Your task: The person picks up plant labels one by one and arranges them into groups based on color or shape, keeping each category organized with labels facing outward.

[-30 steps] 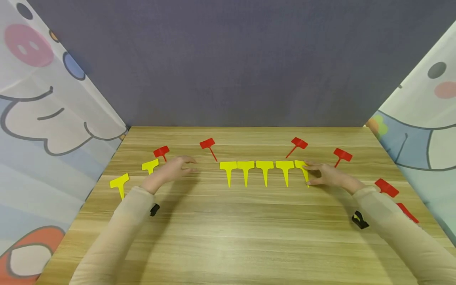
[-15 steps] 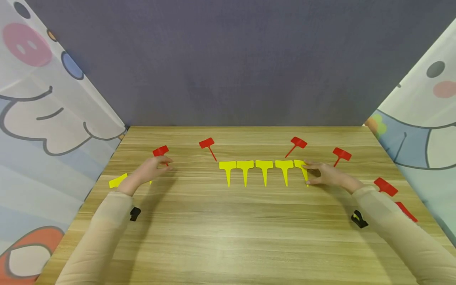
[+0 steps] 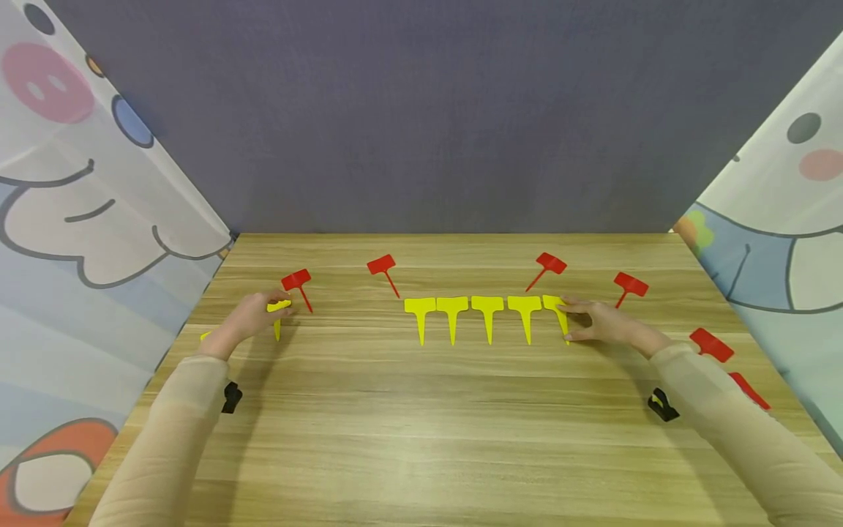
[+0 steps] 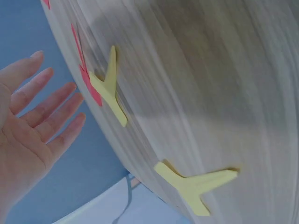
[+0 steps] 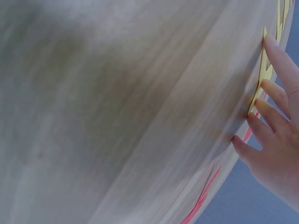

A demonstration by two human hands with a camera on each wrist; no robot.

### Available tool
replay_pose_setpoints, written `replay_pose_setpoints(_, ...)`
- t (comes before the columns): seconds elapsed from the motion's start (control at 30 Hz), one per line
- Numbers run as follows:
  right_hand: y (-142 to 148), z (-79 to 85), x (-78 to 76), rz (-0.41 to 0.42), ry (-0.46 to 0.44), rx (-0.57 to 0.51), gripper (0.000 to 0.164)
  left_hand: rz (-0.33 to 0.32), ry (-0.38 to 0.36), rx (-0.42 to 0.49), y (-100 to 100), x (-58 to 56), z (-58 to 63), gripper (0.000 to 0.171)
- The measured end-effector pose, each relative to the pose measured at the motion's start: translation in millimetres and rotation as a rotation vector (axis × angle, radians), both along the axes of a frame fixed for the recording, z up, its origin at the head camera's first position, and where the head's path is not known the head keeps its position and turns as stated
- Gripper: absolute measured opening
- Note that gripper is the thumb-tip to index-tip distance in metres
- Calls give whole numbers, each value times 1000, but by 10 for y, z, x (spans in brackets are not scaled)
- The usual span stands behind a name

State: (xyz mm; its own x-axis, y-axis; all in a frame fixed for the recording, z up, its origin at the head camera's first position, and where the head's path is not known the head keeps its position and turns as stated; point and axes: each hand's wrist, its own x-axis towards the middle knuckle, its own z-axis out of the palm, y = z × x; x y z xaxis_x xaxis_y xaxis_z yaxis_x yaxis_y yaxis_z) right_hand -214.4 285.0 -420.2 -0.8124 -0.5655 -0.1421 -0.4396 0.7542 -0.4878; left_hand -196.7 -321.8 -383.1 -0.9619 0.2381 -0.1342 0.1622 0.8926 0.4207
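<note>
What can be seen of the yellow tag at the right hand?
The tag is flat, bright yellow, T-shaped and looks plastic, with a broad head and tapering stem. It lies on the table, ending a row of five, stem toward the person. The right hand touches it, fingers hiding part of the head.

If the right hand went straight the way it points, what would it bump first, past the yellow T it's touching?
Probably the next yellow T in the row. The right hand points roughly that way, but might pass over it if lifted.
</note>
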Motion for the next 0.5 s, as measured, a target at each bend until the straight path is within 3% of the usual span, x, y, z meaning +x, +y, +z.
replay_pose_setpoints(0.5, -2, -1, 9, 4, -6, -26, 67, 66, -45, 5, -166, -80, -100, 43)
